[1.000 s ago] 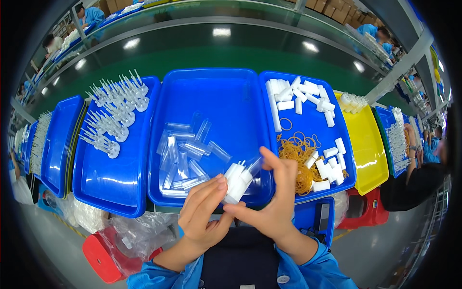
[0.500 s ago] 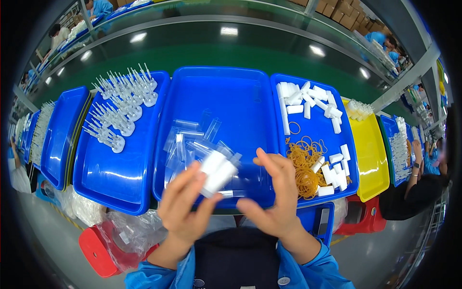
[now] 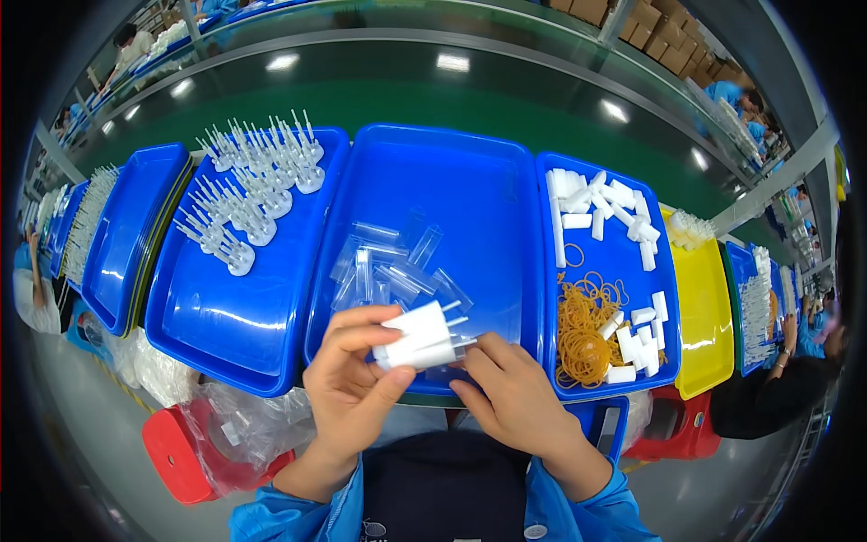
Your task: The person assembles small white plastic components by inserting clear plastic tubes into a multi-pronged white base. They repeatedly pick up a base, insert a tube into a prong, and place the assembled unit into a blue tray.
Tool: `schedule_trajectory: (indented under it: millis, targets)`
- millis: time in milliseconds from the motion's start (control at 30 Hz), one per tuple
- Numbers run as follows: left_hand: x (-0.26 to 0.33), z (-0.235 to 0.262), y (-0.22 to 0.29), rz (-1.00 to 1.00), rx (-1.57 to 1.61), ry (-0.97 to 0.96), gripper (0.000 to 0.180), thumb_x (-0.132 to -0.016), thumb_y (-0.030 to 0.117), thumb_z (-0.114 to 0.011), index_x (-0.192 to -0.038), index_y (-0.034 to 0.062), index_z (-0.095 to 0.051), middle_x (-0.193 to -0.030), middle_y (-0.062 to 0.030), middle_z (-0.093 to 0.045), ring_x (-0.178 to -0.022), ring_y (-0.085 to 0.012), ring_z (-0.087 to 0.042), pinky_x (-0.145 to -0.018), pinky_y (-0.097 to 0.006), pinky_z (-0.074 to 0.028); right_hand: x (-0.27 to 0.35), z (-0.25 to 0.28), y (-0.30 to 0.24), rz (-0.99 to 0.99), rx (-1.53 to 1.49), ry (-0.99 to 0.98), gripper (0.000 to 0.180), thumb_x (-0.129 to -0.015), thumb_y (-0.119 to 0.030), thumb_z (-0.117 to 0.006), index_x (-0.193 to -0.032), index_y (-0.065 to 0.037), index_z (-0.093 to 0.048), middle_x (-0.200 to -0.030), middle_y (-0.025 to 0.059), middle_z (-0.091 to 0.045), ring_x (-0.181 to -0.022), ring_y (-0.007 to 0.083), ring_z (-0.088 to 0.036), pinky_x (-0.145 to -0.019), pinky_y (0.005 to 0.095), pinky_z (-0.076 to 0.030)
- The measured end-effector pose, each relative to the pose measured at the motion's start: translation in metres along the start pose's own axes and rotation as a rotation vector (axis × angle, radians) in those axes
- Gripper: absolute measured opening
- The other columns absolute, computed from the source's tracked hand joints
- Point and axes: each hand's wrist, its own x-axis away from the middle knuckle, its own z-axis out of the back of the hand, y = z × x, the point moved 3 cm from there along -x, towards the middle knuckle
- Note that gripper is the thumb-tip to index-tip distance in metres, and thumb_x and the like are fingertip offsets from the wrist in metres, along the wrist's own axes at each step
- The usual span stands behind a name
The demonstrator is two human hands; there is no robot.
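My left hand [image 3: 348, 375] is closed around a small bundle of white rectangular blocks [image 3: 415, 336], held above the near edge of the middle blue tray [image 3: 442, 172]. Thin pale rods [image 3: 457, 322] stick out of the bundle toward the right. At the lower rod end, my right hand [image 3: 519, 388] has its fingers curled together; what they pinch is too small to make out. Beyond the bundle, several clear plastic tubes [image 3: 406, 278] lie loosely in the middle tray. The right blue tray [image 3: 596, 262] carries loose white blocks [image 3: 601, 203] and a heap of tan rubber bands [image 3: 582, 348].
Left of the middle tray, another blue tray [image 3: 235, 316] holds rows of white stands with upright rods [image 3: 257, 194]. A yellow tray [image 3: 700, 343] is at the right. Red stools [image 3: 181, 456] stand below, one draped with clear plastic bags [image 3: 244, 420]. Other people sit at both sides.
My right hand has moved from apart, fingers spread, to the bundle's rod ends, fingers curled. The bundle has shifted slightly right and its rods now show. The whole view has shifted a little.
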Motion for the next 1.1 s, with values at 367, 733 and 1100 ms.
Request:
schedule_trajectory:
  millis: [367,733,1100]
  targets:
    - [0.003,-0.021,0.007,0.042,-0.143,-0.079,0.036,-0.079,-0.011,-0.066,-0.115,-0.0074,-0.061,-0.127,-0.0186,-0.048,-0.114,-0.0251,-0.057,-0.089,-0.031,-0.056,0.031,0.046,0.021,-0.21,-0.865,0.444,0.019,-0.096,-0.008,-0.055,-0.11,0.004,-0.061,-0.097,0.0117,-0.064,-0.089,0.0152,-0.062,-0.074,0.0288,-0.05]
    - [0.009,-0.03,0.005,0.0,-0.186,-0.137,0.035,-0.076,-0.003,-0.076,-0.11,-0.0035,-0.068,-0.12,-0.0177,-0.055,-0.108,-0.0267,-0.062,-0.077,-0.028,-0.058,0.036,0.041,0.031,-0.203,-1.022,0.471,0.025,-0.1,-0.013,-0.052,-0.115,0.005,-0.057,-0.098,0.0124,-0.064,-0.085,0.0161,-0.062,-0.08,0.029,-0.05]
    - [0.014,-0.037,-0.004,0.016,-0.227,-0.164,0.033,-0.075,-0.001,-0.077,-0.107,-0.0026,-0.069,-0.118,-0.0169,-0.056,-0.103,-0.0255,-0.063,-0.083,-0.032,-0.052,0.024,0.037,0.009,-0.03,-0.84,0.386,0.026,-0.095,-0.006,-0.053,-0.118,0.007,-0.054,-0.103,0.0141,-0.057,-0.092,0.0178,-0.061,-0.084,0.0305,-0.049]
